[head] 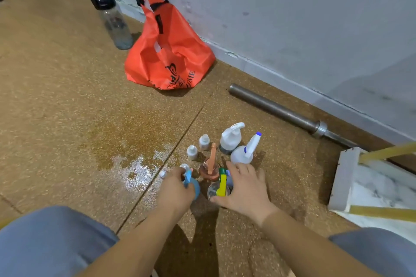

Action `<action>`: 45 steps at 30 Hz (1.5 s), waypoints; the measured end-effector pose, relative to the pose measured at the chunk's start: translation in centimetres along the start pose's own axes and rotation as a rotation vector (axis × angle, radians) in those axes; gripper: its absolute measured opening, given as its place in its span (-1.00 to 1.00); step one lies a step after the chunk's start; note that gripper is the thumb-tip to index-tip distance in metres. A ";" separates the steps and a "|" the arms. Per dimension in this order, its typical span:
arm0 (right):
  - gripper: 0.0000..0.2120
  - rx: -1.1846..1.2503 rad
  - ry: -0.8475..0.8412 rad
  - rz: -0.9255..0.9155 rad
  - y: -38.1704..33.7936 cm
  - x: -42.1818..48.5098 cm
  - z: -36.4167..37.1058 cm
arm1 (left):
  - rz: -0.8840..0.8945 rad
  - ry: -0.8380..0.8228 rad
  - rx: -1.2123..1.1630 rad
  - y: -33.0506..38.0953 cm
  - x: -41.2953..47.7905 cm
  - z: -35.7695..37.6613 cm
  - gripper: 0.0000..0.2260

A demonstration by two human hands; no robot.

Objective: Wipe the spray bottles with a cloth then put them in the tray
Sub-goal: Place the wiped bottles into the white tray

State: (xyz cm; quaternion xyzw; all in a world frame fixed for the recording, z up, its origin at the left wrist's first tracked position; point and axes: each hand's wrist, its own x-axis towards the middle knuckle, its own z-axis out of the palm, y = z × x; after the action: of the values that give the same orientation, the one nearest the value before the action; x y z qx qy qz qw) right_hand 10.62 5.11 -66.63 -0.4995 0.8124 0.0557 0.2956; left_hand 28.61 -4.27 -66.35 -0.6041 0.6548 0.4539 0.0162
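Dial: I read a clock face laid on the floor [67, 108], centred on the bottle cluster, with 12 toward the wall.
Left hand [174, 189]: it was curled round the blue spray bottle [196, 188] at 8 o'clock of the cluster, and the bottle stood upright.
Right hand [246, 189]: it was wide, fingers spread, cupped beside the clear bottle [213, 190] with the yellow trigger at 6 o'clock. I could not tell whether it touched.
Other bottles: the orange bottle [209, 170] stood at centre. Two white bottles [230, 139] stood at 1 o'clock, and small capped bottles [204, 141] from 11 round to 9. All stood on the floor.
Tray [342, 184]: I judged the white-rimmed, marbled box at 3 o'clock, well apart from the cluster, to be it. No bottle showed inside.
Cloth: none was in view.
Surroundings: a wet patch [135, 166] lay at 9 o'clock, an orange bag [166, 56] at 11 and a steel bar [276, 109] at 2.
Step in hand: I judged this to be choosing the first bottle, with wiping not yet begun.
Doing it well: I would lift one bottle straight up so its trigger cleared the neighbours. I would grip the body and not the trigger, to avoid spraying. A cloth had to be found before anything went into the tray.
Risk: the bottles stood close together, so a sideways pull could topple one.
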 end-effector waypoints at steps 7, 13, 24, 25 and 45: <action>-0.12 0.139 -0.007 -0.002 1.2 0.5 0.2 | 0.049 -0.112 -0.074 0.9 0.1 0.5 -0.55; -0.43 0.269 0.014 -0.030 1.9 1.6 1.5 | 0.014 -0.149 -0.171 0.8 0.7 1.7 -0.53; -0.39 0.398 0.080 0.060 2.6 1.9 2.2 | -0.273 -0.319 -0.600 4.5 2.5 2.2 -0.35; -0.41 0.454 0.063 0.070 2.6 1.9 2.2 | -0.252 -0.312 -0.575 4.7 2.7 2.5 -0.36; -0.37 0.731 0.065 0.110 3.7 1.5 2.4 | -0.318 -0.401 -0.640 7.3 6.4 4.7 -0.80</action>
State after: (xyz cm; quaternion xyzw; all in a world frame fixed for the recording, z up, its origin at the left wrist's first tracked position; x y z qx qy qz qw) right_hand 8.09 6.73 -70.16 -0.3181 0.8133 -0.2382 0.4251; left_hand 18.55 -7.37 -68.53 -0.5718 0.3631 0.7352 0.0246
